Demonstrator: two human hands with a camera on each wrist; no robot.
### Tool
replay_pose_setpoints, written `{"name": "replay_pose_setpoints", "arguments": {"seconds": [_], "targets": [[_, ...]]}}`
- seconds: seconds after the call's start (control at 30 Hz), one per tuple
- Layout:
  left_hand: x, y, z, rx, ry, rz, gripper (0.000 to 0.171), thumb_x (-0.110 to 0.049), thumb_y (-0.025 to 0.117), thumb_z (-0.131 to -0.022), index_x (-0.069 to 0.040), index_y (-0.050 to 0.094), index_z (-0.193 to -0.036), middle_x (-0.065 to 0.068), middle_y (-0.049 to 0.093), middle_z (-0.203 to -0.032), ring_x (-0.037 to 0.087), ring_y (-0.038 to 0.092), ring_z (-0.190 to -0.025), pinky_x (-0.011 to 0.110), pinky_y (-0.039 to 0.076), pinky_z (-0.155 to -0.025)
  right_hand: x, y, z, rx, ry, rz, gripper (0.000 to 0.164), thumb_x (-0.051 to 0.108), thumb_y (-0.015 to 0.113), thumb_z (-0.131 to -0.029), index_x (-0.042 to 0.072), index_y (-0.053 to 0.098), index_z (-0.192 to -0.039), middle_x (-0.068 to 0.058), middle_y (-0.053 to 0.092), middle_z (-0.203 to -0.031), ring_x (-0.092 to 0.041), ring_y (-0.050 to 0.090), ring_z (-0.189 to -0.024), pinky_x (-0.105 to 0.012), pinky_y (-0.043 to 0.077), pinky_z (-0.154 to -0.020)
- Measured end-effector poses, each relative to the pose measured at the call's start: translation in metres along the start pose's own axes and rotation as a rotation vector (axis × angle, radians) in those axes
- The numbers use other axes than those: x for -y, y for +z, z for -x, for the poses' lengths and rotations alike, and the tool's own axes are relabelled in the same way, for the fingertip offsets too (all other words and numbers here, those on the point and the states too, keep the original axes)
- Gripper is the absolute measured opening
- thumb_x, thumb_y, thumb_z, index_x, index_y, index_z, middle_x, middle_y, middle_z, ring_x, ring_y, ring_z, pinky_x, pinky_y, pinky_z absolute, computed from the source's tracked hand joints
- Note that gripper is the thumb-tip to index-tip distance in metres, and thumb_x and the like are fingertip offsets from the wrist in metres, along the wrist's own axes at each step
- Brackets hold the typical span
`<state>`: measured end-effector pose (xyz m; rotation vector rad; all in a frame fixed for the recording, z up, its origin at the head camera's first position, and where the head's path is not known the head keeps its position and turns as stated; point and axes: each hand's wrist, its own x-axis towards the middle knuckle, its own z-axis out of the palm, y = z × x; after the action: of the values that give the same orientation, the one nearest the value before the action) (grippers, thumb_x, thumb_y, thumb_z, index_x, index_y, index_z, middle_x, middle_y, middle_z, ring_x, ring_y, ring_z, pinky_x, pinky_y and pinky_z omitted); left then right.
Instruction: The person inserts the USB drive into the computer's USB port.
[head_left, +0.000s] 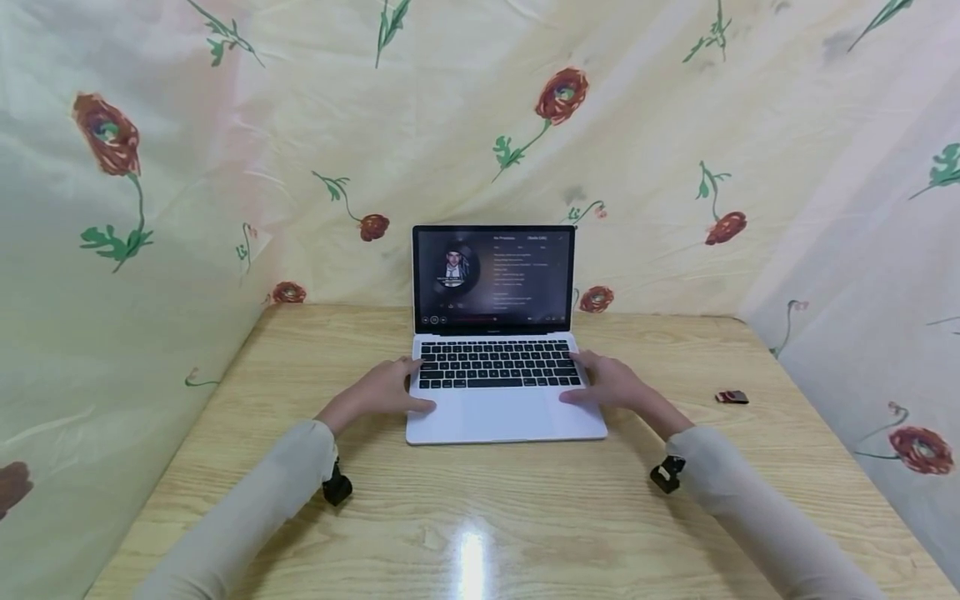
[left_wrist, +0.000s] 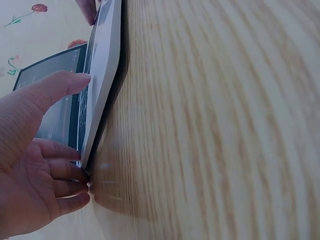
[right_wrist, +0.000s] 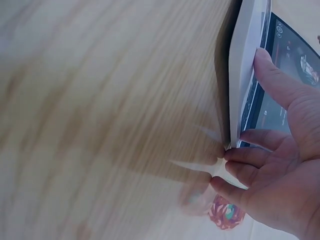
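An open silver laptop lies on the wooden table, its lit screen facing me with a dark music-player page. My left hand holds the laptop's left side, the thumb on the palm rest. On the opposite side my right hand holds it in the same way. In the left wrist view, the left hand has its index finger by the keyboard edge and its other fingers low at the side. The right wrist view shows the right hand with fingertips down at the laptop's side, close to the tabletop.
A small red-and-silver USB stick lies on the table to the right of the laptop. Behind and at both sides hangs a cream flower-patterned cloth. A dark camera sits at each wrist.
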<state>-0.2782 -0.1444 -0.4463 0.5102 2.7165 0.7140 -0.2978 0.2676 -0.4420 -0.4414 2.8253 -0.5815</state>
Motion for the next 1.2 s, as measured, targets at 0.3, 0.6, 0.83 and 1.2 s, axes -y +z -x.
{"name": "replay_pose_setpoints", "arguments": {"seconds": [0.3, 0.6, 0.83, 1.2], "targets": [[0.002, -0.003, 0.001, 0.005, -0.040, 0.009, 0.097, -0.050, 0.080, -0.084, 0.003, 0.038, -0.154, 0.029, 0.034, -0.160, 0.042, 0.037, -0.148, 0.053, 0.036, -0.120, 0.011, 0.002, -0.003, 0.001, 0.007, 0.004, 0.096, 0.052, 0.080, -0.084, -0.003, 0.041, -0.153, -0.031, 0.042, -0.155, -0.049, 0.041, -0.143, -0.060, 0.036, -0.117], [0.003, -0.004, 0.002, 0.003, -0.042, -0.004, 0.097, -0.050, 0.080, -0.084, 0.004, 0.038, -0.154, 0.030, 0.037, -0.159, 0.039, 0.046, -0.143, 0.053, 0.041, -0.117, 0.016, 0.004, -0.004, 0.003, 0.023, -0.004, 0.096, 0.052, 0.079, -0.085, -0.003, 0.040, -0.154, -0.031, 0.041, -0.155, -0.049, 0.040, -0.143, -0.060, 0.036, -0.117], [0.004, -0.004, 0.000, -0.004, -0.031, -0.006, 0.098, -0.050, 0.080, -0.084, 0.005, 0.039, -0.153, 0.030, 0.038, -0.158, 0.035, 0.053, -0.136, 0.051, 0.042, -0.116, 0.018, 0.002, -0.003, 0.011, 0.031, 0.000, 0.095, 0.051, 0.078, -0.086, -0.003, 0.040, -0.154, -0.032, 0.041, -0.155, -0.049, 0.040, -0.143, -0.061, 0.036, -0.117], [0.001, -0.005, 0.002, 0.009, -0.028, -0.018, 0.096, -0.048, 0.079, -0.085, 0.006, 0.038, -0.153, 0.031, 0.037, -0.158, 0.037, 0.051, -0.138, 0.052, 0.041, -0.117, 0.017, 0.001, -0.004, 0.021, 0.040, 0.004, 0.095, 0.052, 0.078, -0.086, -0.003, 0.039, -0.154, -0.031, 0.042, -0.155, -0.048, 0.043, -0.142, -0.060, 0.038, -0.116]]}}
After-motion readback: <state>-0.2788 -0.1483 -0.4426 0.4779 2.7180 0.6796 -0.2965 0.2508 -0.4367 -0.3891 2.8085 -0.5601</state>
